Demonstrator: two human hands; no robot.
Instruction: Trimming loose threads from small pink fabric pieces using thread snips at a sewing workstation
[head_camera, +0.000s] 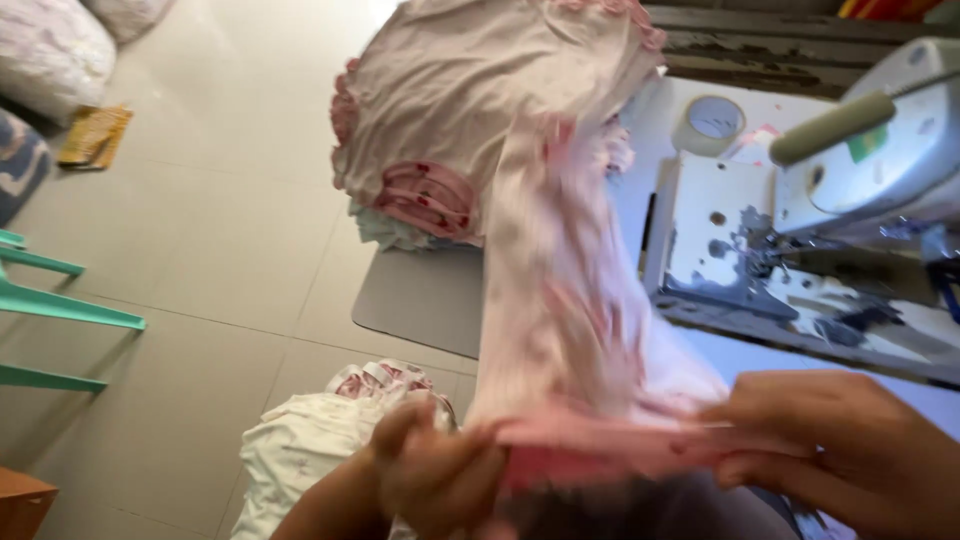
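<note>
- The left hand (435, 470), at about 7 o'clock in the head view, is clenched on one end of a pink ribbed band (610, 445), thumb and fingers pinching the fabric.
- The right hand (850, 450), at about 4 o'clock, has its grip closed on the other end of the same band, so the band is stretched flat between the two hands.
- The band is the edge of a pale pink garment (560, 290), blurred by motion, which rises from the hands toward 12 o'clock, where it meets a heap of similar pink pieces (470, 100) piled on the counter (420, 295).
- To the right, at about 2 o'clock, the sewing machine (870, 150) stands with its needle plate (720, 240) bare; no cloth lies under the foot.
- A roll of clear tape (714, 118) sits behind the machine bed, at about 1 o'clock.
- Judged from this: the piece is in hand and being straightened, but it is not yet at the needle, so any stitching on it appears still to come.
- A second mound of white printed pieces (310, 440) lies low at about 7 o'clock, just beside the left hand; whether these are finished or waiting cannot be told.
- On the tiled floor (220, 220), a green chair frame (50, 300) shows at 9 o'clock.
</note>
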